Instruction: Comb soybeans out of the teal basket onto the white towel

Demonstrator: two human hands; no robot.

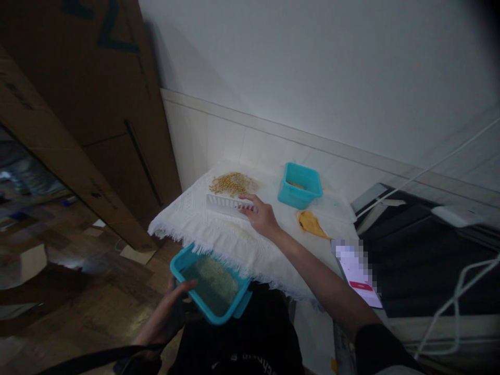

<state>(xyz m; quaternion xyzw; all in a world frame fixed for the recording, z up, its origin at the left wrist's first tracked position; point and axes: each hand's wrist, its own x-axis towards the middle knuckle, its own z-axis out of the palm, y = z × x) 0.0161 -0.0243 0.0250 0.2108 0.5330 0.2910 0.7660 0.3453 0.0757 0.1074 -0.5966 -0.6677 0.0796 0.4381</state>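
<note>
My left hand grips the near-left side of a teal plastic container, thumb over its rim, just below the table's front edge. Pale, fine grains lie inside it. My right hand is closed on one end of a white slotted plastic piece, its exact kind unclear, resting on the white fringed cloth. Just behind that piece is a loose pile of yellowish beans. A faint pale patch, perhaps more grains, shows on the cloth in front of it.
A second teal container with some yellowish contents stands at the back right. Near it lie a crumpled orange-yellow piece and a phone. Tall cardboard stands at left. White cables hang at right.
</note>
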